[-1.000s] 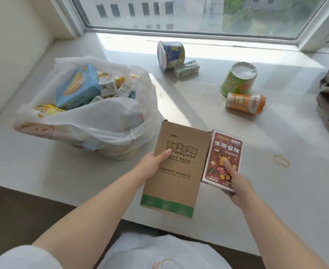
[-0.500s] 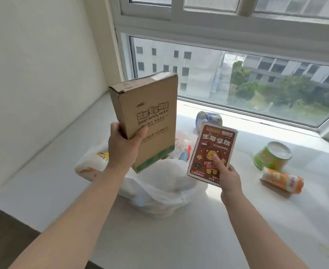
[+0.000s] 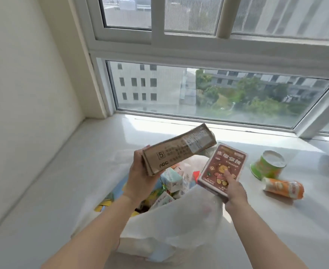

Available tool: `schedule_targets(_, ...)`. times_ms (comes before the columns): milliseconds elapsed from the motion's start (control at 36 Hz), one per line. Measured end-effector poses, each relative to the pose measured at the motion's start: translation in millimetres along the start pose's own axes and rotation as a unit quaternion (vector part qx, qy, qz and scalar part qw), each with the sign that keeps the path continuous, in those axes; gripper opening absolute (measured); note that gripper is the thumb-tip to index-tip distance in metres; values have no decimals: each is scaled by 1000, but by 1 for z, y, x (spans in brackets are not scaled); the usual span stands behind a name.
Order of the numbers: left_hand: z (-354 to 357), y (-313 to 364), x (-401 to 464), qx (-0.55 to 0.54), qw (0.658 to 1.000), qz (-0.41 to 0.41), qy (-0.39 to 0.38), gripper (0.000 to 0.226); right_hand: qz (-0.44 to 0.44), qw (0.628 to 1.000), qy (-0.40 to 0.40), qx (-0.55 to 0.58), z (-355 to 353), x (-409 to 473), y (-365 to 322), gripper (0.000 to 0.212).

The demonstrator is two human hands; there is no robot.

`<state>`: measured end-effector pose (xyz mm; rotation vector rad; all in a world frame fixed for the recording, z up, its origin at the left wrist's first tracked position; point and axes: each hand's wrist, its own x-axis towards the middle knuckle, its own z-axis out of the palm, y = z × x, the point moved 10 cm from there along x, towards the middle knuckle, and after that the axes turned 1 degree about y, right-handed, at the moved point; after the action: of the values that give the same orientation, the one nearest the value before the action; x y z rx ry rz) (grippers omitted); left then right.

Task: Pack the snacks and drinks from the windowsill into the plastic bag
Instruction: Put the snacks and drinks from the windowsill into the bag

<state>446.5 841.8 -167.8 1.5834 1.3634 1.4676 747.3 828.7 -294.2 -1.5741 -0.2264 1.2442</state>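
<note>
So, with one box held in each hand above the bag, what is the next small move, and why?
Probably lower the brown cardboard box in the left hand into the plastic bag. It is already tipped over the open mouth, above the cartons inside, while the right hand holds the red snack box beside it.

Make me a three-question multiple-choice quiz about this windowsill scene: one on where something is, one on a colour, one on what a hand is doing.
1. Where is the brown cardboard box?
A. lying on the sill
B. held above the white plastic bag
C. on the floor

2. What colour is the wrapped snack roll lying right of the green tub?
A. orange
B. purple
C. black

3. What is the right hand doing?
A. resting flat and empty
B. pulling the bag's handle
C. gripping the dark red bear-print box

Answers: 1 B, the left hand grips it over the bag's open mouth. 2 A, its wrapper is orange. 3 C, the thumb presses on the box's front.
</note>
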Motion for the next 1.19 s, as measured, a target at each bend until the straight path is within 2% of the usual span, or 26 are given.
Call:
schedule_targets(83, 18, -16, 4, -35, 998, -30, -34, 47, -26, 998, -20, 54, 2, 9, -35, 46)
schedule_targets(139, 24, -26, 5, -54, 996, -36, -69, 44, -36, 997, -30, 65, 2, 12, -49, 39)
schedule_targets(222, 33, -25, 2, -14, 986, 27, -161, 51, -9, 994, -56, 98, 3, 12, -46, 23)
schedule_targets(278, 39, -28, -3, 4, 975, 40, -218, 55, 11, 990, -67, 126, 3, 12, -39, 21)
schedule_targets(333, 38, -34, -3, 33, 969, 45, -239, 58, 16, 987, -78, 139, 3, 11, -40, 21)
schedule_targets(472, 50, -38, 9, 171, 945, 86, -265, 58, 10, 983, -115, 144, 16, 11, -45, 21)
schedule_targets(694, 78, -30, 29, 261, 912, 118, -295, 41, 22, 979, -118, 166, 22, 8, -40, 28)
schedule_targets(833, 79, -35, 47, 422, 840, 143, -310, 35, 23, 977, -116, 178, 21, 7, -37, 25)
schedule_targets(1028, 80, -53, 75, 572, 753, 102, -309, 44, 11, 976, -143, 163, 31, -3, -42, 26)
schedule_targets(1111, 97, -55, 80, 589, 743, 81, -308, 55, 13, 974, -161, 161, 43, -7, -40, 26)
schedule_targets(1194, 114, -51, 65, 586, 746, 107, -297, 38, 28, 972, -153, 174, 39, -4, -36, 28)
